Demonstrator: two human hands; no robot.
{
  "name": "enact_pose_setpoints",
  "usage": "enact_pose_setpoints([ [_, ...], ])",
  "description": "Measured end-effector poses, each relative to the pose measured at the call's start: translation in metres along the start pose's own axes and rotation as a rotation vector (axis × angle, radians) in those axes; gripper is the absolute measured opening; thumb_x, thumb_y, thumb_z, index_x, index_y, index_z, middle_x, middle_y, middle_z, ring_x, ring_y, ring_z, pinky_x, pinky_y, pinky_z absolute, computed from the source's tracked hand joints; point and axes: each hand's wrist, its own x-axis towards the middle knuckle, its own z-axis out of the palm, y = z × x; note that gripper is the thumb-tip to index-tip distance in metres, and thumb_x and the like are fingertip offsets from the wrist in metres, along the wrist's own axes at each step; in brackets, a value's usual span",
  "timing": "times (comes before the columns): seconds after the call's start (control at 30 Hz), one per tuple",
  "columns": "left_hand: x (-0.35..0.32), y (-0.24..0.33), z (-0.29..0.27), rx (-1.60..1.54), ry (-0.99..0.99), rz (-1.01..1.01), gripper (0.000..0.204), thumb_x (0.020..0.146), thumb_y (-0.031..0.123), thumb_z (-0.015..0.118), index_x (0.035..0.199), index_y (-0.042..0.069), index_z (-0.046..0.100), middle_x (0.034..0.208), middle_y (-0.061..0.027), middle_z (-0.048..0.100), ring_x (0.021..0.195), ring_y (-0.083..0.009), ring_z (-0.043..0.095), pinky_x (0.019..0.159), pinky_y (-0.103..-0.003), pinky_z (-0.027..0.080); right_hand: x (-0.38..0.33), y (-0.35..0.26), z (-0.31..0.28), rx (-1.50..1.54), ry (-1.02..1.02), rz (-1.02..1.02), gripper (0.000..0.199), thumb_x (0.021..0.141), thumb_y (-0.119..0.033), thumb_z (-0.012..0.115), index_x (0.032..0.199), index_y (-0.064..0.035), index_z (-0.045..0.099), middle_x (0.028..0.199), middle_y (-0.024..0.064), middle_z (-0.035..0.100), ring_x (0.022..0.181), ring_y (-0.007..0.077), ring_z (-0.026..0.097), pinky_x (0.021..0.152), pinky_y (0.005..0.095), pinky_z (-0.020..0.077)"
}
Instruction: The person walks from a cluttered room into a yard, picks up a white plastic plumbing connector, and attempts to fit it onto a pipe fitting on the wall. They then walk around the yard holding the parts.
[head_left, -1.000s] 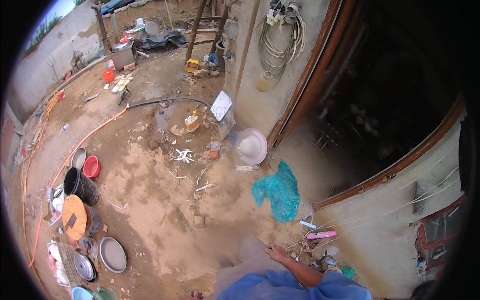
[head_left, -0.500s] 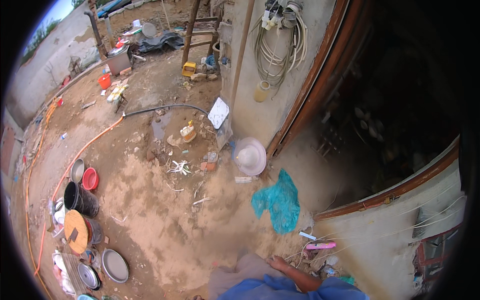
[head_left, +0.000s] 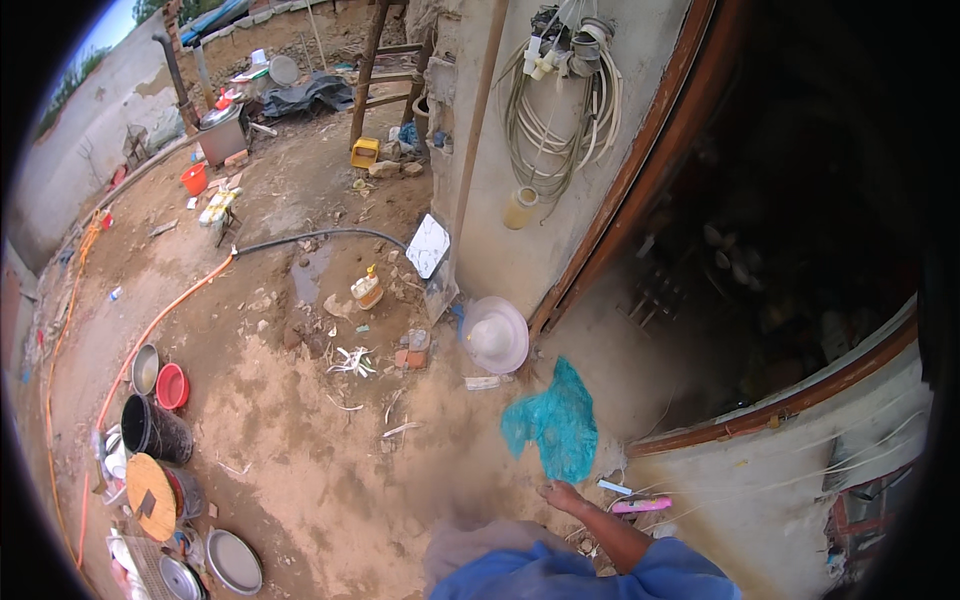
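My right hand (head_left: 563,495) is in front of me at the lower middle, its forearm coming out of a blue sleeve (head_left: 680,572). The hand is small and its fingers are blurred; no held thing shows in it. Just beyond it in the picture lies a crumpled teal plastic bag (head_left: 562,425) on the ground by the doorway; I cannot tell whether they touch. To the right of the hand are a pink packet (head_left: 641,506) and a small light-blue bar-shaped thing (head_left: 614,487). My left hand is out of sight.
A pale brimmed hat (head_left: 494,336) lies by the wooden doorframe (head_left: 612,165). On the left stand a black bucket (head_left: 155,430), a red basin (head_left: 172,386), a round wooden board (head_left: 150,499) and metal pans (head_left: 234,560). An orange hose (head_left: 165,312) crosses the dirt.
My right hand has moved forward, toward the lower end of the teal bag. The view has shifted slightly; things on the ground at left sit a little lower in the picture.
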Motion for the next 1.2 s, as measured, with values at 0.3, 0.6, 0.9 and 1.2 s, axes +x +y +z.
enact_pose_setpoints([
  [0.3, 0.081, 0.075, -0.027, -0.055, -0.021, 0.013, 0.059, 0.097, 0.038, 0.06, 0.145, 0.009, 0.041, 0.116, -0.0125, 0.061, 0.098, -0.0235, 0.062, 0.078, -0.039, 0.054, 0.081, -0.065, -0.1, 0.049, 0.277, -0.073, 0.05, 0.093, -0.041, 0.059, 0.12, 0.0008, 0.061, 0.099, 0.0175, 0.07, 0.087, 0.0255, 0.069, 0.082, 0.039, 0.053],
  [0.6, 0.108, 0.133, -0.034, -0.081, 0.101, 0.019, 0.043, 0.093, 0.035, 0.062, 0.126, 0.008, 0.056, 0.091, -0.0084, 0.065, 0.07, -0.0193, 0.062, 0.055, -0.034, 0.052, 0.108, -0.185, -0.319, 0.272, 0.574, -0.131, 0.048, 0.095, -0.04, 0.056, 0.117, 0.0018, 0.06, 0.09, 0.0124, 0.066, 0.078, 0.0205, 0.067, 0.073, 0.0368, 0.053],
  [0.9, 0.137, 0.146, 0.001, -0.164, 0.05, -0.011, 0.033, 0.09, 0.026, 0.065, 0.114, 0.005, 0.059, 0.075, -0.0082, 0.063, 0.058, -0.0205, 0.063, 0.045, -0.036, 0.052, 0.124, -0.27, -0.551, 0.312, 1.109, -0.338, 0.056, 0.094, -0.051, 0.058, 0.113, 0.0019, 0.063, 0.079, 0.0101, 0.066, 0.07, 0.0187, 0.064, 0.071, 0.0342, 0.0506],
  [1.2, 0.13, 0.201, 0.035, -0.102, 0.108, 0.068, 0.029, 0.092, 0.026, 0.064, 0.11, 0.004, 0.061, 0.074, -0.0065, 0.062, 0.058, -0.0182, 0.062, 0.047, -0.032, 0.051, 0.148, -0.308, -0.709, 0.124, 1.316, -0.411, 0.071, 0.093, -0.063, 0.05, 0.113, 0.0044, 0.063, 0.105, 0.0254, 0.069, 0.106, 0.0394, 0.064, 0.092, 0.0434, 0.0469],
])
